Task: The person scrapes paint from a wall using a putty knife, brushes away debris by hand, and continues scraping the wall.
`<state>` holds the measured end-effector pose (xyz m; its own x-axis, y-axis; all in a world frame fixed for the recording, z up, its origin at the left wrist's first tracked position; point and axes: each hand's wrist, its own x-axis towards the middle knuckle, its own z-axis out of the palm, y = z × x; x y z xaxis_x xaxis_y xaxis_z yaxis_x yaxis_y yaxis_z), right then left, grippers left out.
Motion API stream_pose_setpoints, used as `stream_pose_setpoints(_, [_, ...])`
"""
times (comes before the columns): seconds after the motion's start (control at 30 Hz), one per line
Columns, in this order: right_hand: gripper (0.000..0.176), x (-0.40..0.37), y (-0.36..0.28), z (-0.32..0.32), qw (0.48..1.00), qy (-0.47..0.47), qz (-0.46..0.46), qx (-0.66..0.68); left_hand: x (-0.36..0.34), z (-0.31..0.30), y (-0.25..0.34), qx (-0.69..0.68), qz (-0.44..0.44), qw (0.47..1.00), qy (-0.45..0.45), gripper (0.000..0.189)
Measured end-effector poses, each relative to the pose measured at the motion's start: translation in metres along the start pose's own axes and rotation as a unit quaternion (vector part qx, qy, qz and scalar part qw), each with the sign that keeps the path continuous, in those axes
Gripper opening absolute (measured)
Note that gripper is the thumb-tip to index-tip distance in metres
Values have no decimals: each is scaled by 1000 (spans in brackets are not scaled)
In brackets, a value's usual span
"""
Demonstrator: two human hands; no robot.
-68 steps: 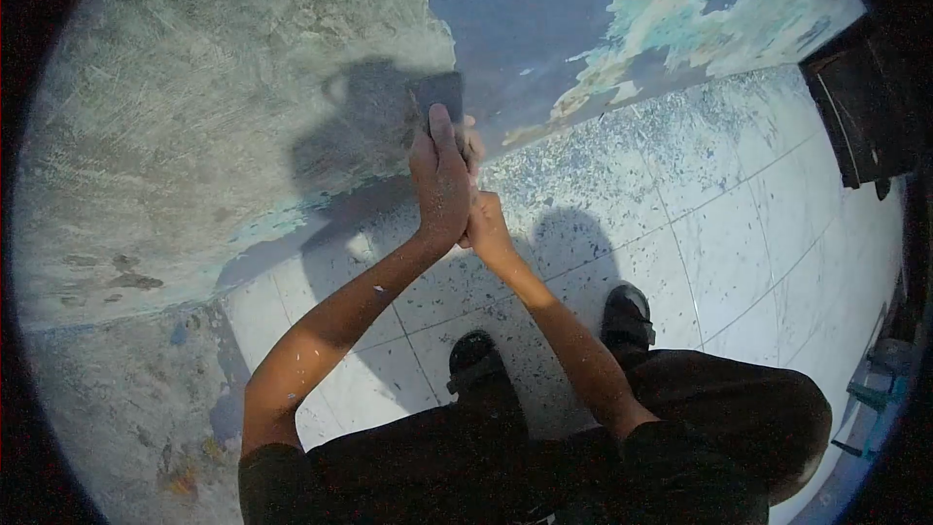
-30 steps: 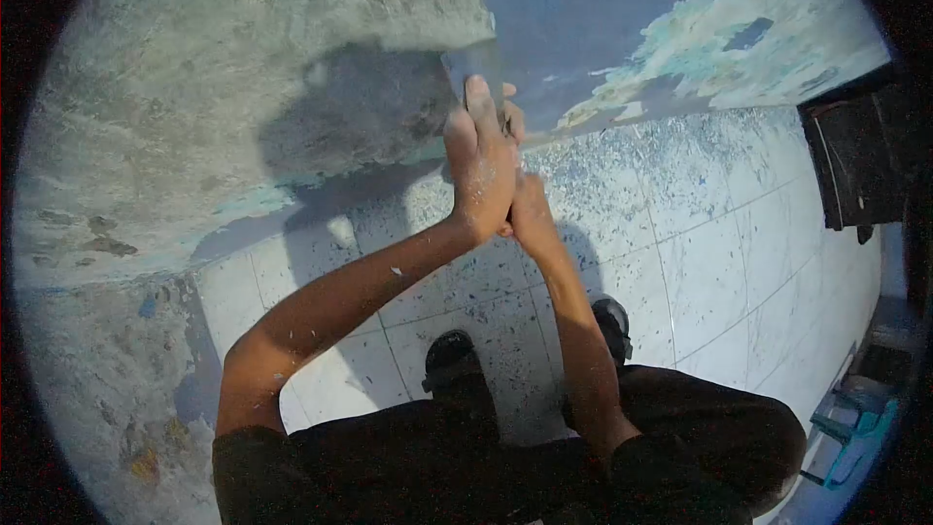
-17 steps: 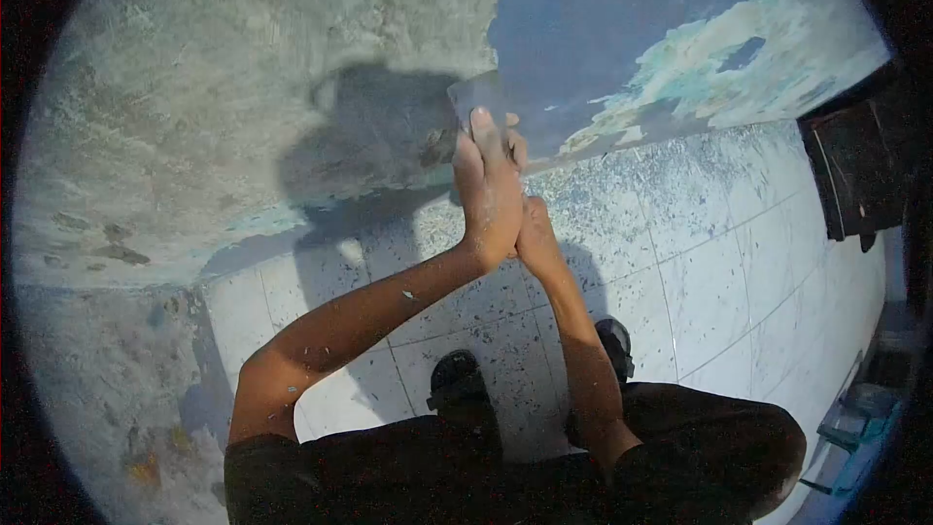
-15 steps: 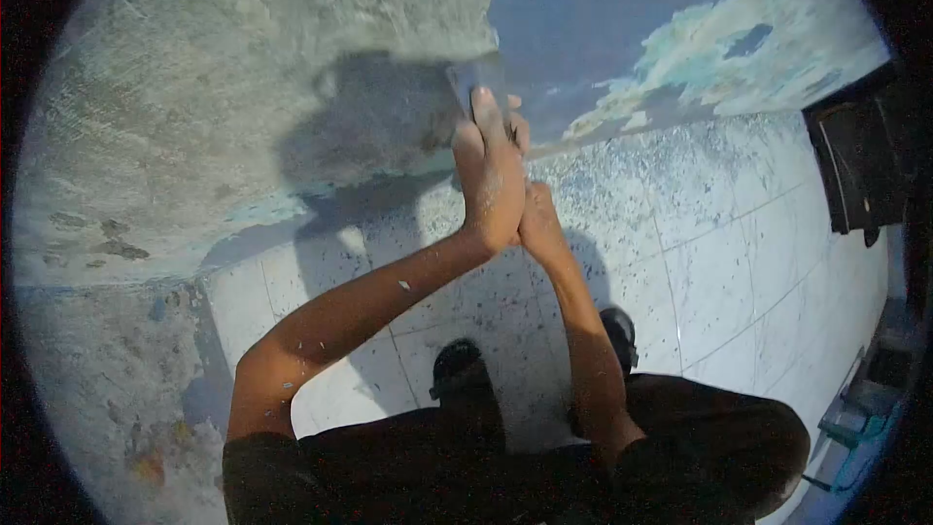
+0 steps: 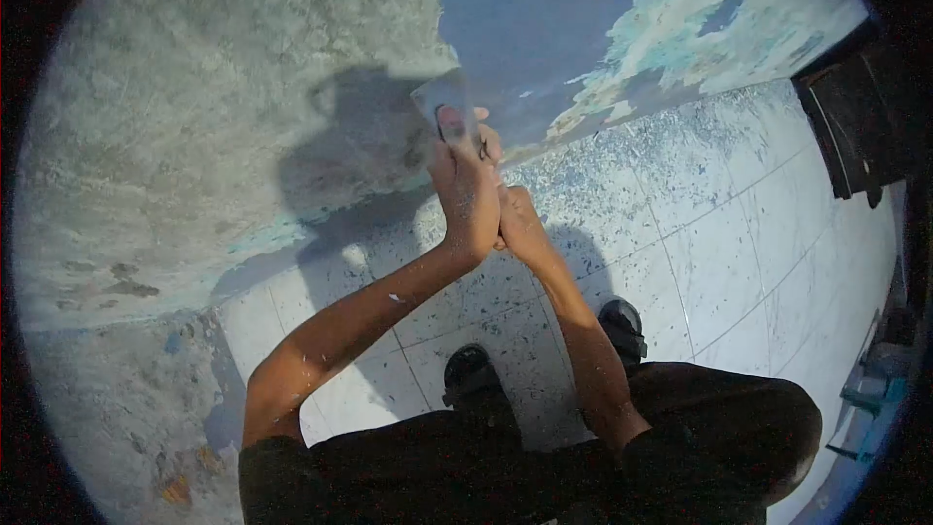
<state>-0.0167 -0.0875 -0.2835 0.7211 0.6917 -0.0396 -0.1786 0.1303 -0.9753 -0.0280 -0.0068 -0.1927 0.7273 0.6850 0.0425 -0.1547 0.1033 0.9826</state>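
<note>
A flat scraper (image 5: 437, 97) with a pale, wide blade lies against the wall, at the border between bare grey plaster (image 5: 243, 68) and blue paint (image 5: 535, 19). My left hand (image 5: 469, 194) is closed on it, fingers reaching up along the blade. Just below and to the right, my right hand (image 5: 520, 219) is closed too, pressed against the left one around the tool's lower end. The handle is mostly hidden by both hands. Light, peeled patches (image 5: 661, 39) show on the blue paint to the right.
Paint flakes lie scattered over the white tiled floor (image 5: 719, 233). My black shoes (image 5: 471, 369) are on the tiles below my hands. A dark object (image 5: 855, 117) stands by the wall at the right, and a teal item (image 5: 870, 399) is at the lower right.
The view has shifted a little. Both hands and the scraper sit slightly further left and lower in the picture, and the blade looks more tilted to the left. The grip is unchanged.
</note>
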Motion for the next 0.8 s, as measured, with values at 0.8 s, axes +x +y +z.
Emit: stream_pose_setpoints(0.8, [65,-8,13,2,959,0,-37,282,11,-44,-22,350,347,865,-95,48])
